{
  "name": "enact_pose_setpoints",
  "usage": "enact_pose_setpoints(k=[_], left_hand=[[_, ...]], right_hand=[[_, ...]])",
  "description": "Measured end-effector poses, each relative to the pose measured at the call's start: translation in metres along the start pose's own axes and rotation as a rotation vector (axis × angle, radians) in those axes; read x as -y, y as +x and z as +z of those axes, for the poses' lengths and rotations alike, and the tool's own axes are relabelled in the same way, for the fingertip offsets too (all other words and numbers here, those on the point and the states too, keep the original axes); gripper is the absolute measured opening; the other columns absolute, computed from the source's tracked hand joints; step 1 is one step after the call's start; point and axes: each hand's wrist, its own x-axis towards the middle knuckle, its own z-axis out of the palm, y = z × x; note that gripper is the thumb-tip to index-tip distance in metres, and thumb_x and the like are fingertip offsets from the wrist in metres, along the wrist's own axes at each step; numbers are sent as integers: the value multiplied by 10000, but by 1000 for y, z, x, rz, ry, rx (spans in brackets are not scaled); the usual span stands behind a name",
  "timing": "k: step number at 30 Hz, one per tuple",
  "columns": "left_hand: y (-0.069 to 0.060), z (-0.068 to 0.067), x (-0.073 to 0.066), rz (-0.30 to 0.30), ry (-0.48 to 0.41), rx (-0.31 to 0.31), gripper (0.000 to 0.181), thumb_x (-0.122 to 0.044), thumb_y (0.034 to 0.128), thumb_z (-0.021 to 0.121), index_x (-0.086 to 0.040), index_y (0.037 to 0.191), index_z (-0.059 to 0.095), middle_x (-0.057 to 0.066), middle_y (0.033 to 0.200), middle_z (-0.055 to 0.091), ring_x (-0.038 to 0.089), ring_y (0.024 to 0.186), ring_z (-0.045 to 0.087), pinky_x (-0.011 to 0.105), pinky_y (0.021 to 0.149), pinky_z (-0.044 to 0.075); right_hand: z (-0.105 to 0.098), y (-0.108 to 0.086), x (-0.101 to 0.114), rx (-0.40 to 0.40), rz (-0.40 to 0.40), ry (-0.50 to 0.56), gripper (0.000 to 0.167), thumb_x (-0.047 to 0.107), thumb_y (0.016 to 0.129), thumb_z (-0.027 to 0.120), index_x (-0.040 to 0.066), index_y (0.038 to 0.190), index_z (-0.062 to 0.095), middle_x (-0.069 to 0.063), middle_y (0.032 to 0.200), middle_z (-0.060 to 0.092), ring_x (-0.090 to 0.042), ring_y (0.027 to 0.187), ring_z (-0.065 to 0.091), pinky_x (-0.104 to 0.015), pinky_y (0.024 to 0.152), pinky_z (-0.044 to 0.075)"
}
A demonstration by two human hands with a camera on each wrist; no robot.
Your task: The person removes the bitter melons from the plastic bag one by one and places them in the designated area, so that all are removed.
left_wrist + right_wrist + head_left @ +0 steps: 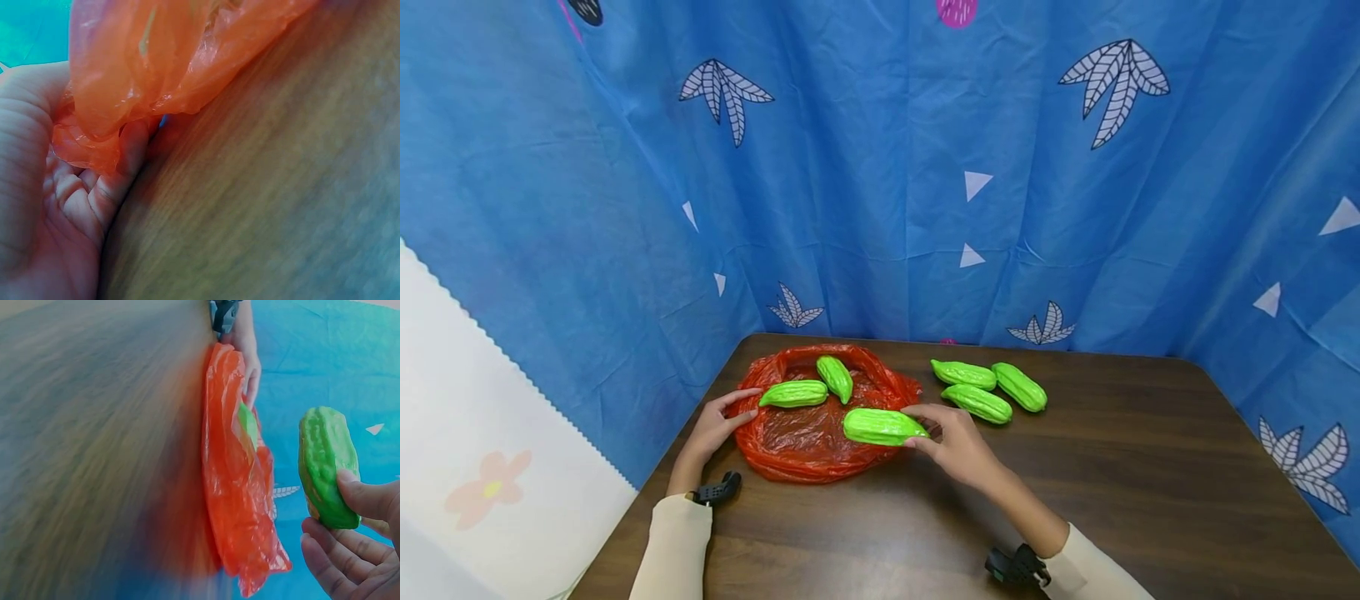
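Nearest to us, two cream sleeves (673, 546) reach in from left and right, with a small black device (718, 489) at each wrist. A pale cloth (452, 383) with a faint orange flower hangs at the left. Below the arms we see a dark brown wooden table (865, 542).

A little farther on, at the right, the right hand (958, 442) pinches a bright green ridged gourd (880, 427) by its pointed right end, between thumb and fingers. This gourd is up off the table; from the head it overlaps the right part of a red plastic bag (805, 468), yet the right wrist view shows us the two apart.

At the left, the left hand (711, 429) grips the bag's left edge — close up, we see thin plastic caught between thumb and curled fingers. The bag rests on the table, its crumpled mouth spread wide. Two gourds lie inside: the left one (793, 393) runs left to right, its tip near the left hand, and the farther one (835, 379) slants from far left to near right, just beside it.

To the right of the bag, three more gourds (977, 403) lie close together on the table. Farthest from us hangs a blue curtain (865, 183) printed with leaves and white triangles.
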Motion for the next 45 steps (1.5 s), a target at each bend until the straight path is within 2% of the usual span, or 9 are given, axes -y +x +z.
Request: enact_pose_setpoints(k=[8,12,16,19,23,26,33,40,45], left_hand=[[0,1,-1,-12,-8,-7,487,-234,949,738,-82,1396,623,202,1454,538,365,1364,450,134,914,412],[-1,1,0,-3,-3,0,492,-228,956,729,-55,1402,611,233,1441,541,398,1340,469,158,906,441],[-2,1,-1,-2,-7,0,494,-230,963,722,-46,1406,604,233,1438,544,392,1329,480,157,897,450],[-6,1,-14,-8,-17,3,484,-179,967,710,-5,1404,591,263,1431,539,413,1311,489,156,874,460],[-5,1,-13,-5,-14,5,487,-166,966,710,-3,1407,587,271,1431,534,418,1313,485,157,873,459],[0,2,-1,-2,-18,1,489,-211,956,728,-60,1406,609,221,1442,543,377,1338,470,144,895,436],[1,0,-3,7,2,-9,477,-223,951,733,-80,1392,626,201,1442,551,365,1352,461,132,908,412],[0,1,0,11,19,-6,485,-234,967,715,-62,1407,608,226,1440,546,377,1320,484,170,908,450],[0,1,0,4,-2,-9,482,-229,958,726,-76,1402,617,206,1444,549,359,1324,482,149,904,443]], right_hand=[[-12,-15,-5,-6,42,3,451,67,820,837,109,1252,714,-20,1166,730,-125,894,669,-354,745,583],[-18,-22,-8,-5,58,-3,443,97,824,837,123,1249,714,-8,1163,731,-118,885,669,-374,745,584],[-23,-26,-11,-7,69,-3,434,132,838,829,132,1255,710,-10,1161,733,-128,877,677,-332,734,579],[-26,-30,-13,-8,74,0,433,133,840,827,136,1256,708,-12,1140,735,-144,868,677,-305,723,573],[-30,-35,-16,-14,85,-6,432,123,835,831,137,1250,711,0,1091,738,-129,857,670,-312,714,574],[-33,-39,-18,-20,98,-25,436,119,833,835,142,1251,714,28,1040,732,-105,850,655,-315,716,574],[-38,-45,-23,-18,129,-38,432,125,834,835,148,1249,720,49,976,721,-131,840,651,-326,716,577],[-46,-52,-29,-44,140,-49,438,137,819,847,151,1240,728,62,949,720,-116,819,654,-294,693,572],[-53,-56,-32,-59,152,-61,427,143,819,847,137,1229,730,64,928,711,-106,805,649,-305,686,571]])
